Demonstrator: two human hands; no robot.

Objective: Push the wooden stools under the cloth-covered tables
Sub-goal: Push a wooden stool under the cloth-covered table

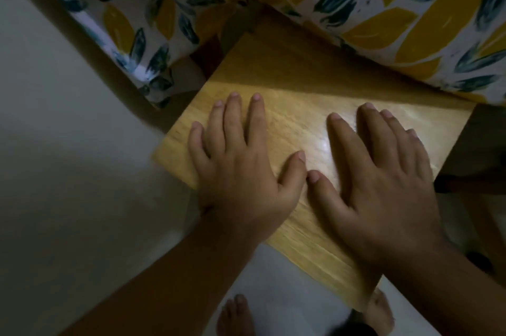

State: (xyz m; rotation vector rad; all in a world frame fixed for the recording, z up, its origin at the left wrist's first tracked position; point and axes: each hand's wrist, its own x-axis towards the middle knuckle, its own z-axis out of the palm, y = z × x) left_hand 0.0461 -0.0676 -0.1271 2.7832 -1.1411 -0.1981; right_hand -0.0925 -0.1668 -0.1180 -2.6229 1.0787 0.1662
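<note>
A light wooden stool (295, 73) fills the middle of the head view, its far edge lying in shadow under the hanging tablecloth (410, 15), which is white with yellow and dark blue leaf shapes. My left hand (241, 168) lies flat on the seat's near left part, fingers spread. Beside it, my right hand (383, 182) presses flat on the near right part, thumbs almost touching. Neither hand grips anything.
Pale floor (68, 157) spreads to the left and below. A second fold of the same cloth (131, 15) hangs at the upper left with a dark table leg behind it. My bare feet (235, 316) stand at the bottom edge. Dark stool legs (471, 185) show at right.
</note>
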